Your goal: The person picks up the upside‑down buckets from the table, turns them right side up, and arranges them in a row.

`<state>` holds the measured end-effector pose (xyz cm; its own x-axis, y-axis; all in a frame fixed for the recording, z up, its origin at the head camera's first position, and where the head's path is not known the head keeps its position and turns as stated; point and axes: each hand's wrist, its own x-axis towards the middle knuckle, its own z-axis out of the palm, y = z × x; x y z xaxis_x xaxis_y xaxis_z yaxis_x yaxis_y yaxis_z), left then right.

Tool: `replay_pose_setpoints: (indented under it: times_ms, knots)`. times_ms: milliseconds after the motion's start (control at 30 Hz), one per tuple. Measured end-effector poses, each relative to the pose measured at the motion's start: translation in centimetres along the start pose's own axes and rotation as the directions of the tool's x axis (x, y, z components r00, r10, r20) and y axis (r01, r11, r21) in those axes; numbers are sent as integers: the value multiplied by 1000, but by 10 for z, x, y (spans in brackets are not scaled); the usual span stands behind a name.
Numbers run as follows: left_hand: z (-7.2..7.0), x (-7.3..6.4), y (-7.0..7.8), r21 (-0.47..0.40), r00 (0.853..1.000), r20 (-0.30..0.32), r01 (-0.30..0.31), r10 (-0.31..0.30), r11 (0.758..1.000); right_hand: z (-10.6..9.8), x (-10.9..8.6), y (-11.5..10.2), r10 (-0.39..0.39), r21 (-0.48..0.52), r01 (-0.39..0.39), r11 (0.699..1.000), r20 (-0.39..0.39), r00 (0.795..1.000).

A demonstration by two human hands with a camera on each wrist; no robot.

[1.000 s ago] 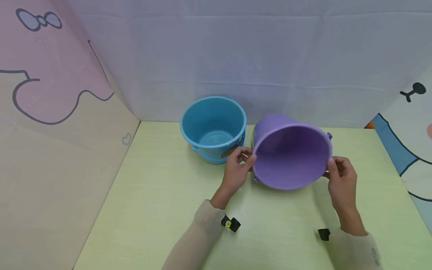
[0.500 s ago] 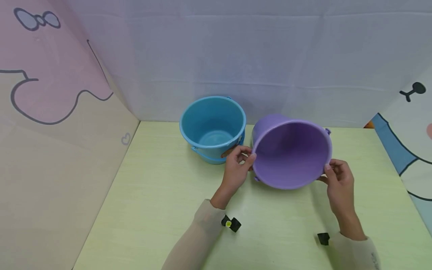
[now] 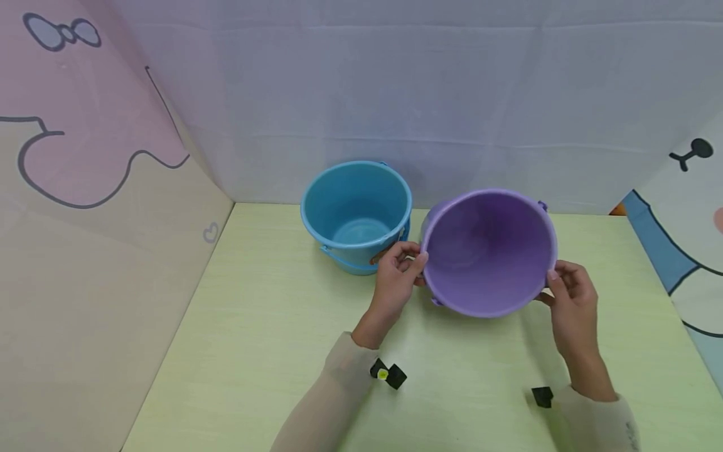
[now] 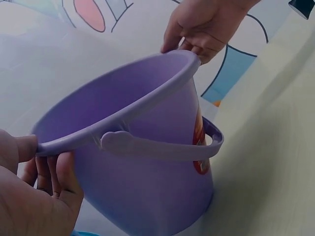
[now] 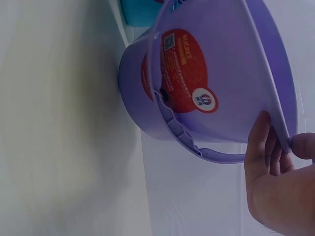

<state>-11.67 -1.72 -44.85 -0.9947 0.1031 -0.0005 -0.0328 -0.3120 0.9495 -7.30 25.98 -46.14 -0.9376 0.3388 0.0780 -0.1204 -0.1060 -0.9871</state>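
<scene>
A purple bucket [image 3: 486,251] leans toward me in the head view, its mouth facing the camera. My left hand [image 3: 392,282] pinches its rim on the left side, thumb inside and fingers outside. On the opposite side my right hand [image 3: 573,314] pinches the rim in the same way. The left wrist view shows the bucket's handle [image 4: 162,150] hanging down along its outer wall. A red label [image 5: 184,71] is on the bucket's side in the right wrist view. Just left of it a blue bucket [image 3: 358,201] stands upright, partly overlapped by my left fingers.
Both buckets are on a pale yellow-green table [image 3: 243,351], near the white cloth wall [image 3: 361,81] at the back. Side panels with cartoon drawings close off the left and right. Black pieces [image 3: 388,374] show beside my sleeves.
The purple bucket has tipped back toward upright, its rim's far edge rising, so more of its inside bottom shows. My right hand has shifted slightly along the rim. The blue bucket has stayed put.
</scene>
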Motion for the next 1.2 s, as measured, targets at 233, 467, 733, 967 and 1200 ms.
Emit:
replay_pose_setpoints:
  times_ms: [233,467,733,967,1200]
  knots:
    - [3,0,3,-102,999,12,32,-31,994,2,-1,-3,19,74,-22,997,37,999]
    - [3,-2,6,-98,996,88,37,-28,995,1,0,-6,31,135,-33,990,19,999]
    - [4,-2,9,-114,989,145,33,-17,993,0,1,-11,30,272,-48,961,70,997]
    - [7,2,7,-174,995,72,79,-67,982,0,5,-17,48,350,-94,932,137,989]
    - [9,10,2,-258,990,4,139,-142,956,6,9,-18,34,406,-90,909,144,989]
